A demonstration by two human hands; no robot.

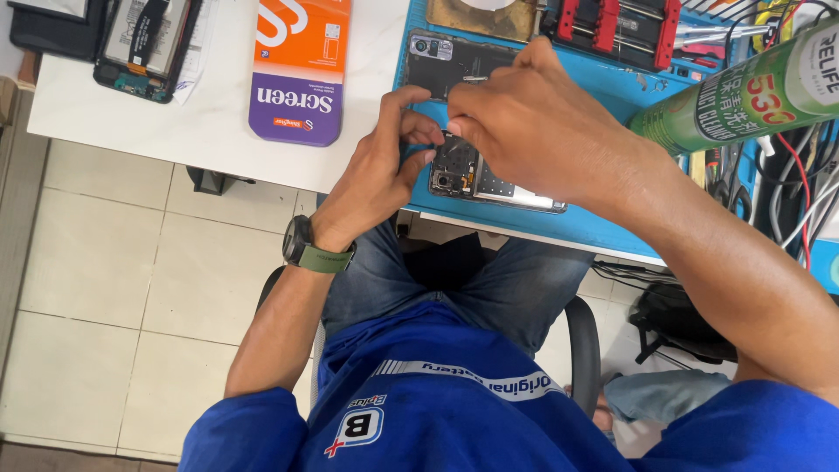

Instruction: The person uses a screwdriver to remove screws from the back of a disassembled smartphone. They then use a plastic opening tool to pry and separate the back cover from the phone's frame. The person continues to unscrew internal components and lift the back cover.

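**Working on an opened phone at the table edge**

Gripping is seen at the centre of the frame, where an opened phone (489,179) lies on the blue work mat (603,223), close to the near edge of the table. The back of this phone is already removed, so the camera module and the inner boards are exposed. A separate dark back cover (454,61) is placed just above it on the mat.

The left hand (376,170) is curled, with thumb and fingers pressed on the left end of the phone, so the device is held steady. The right hand (533,122) is bent over the same end, and its fingertips are pinched together on a small part near the camera; what exactly is pinched cannot be told, because it is hidden by the fingers.

It is judged that the opening stage is finished and the inner work is in progress; closing the phone is not yet done.

In the upper left, a second opened phone (144,44) is laid on the white table (210,114), beside an orange and purple box (297,70). A green spray can (743,92) is seen at the upper right, and a red and black clamp tool (616,26) at the top.
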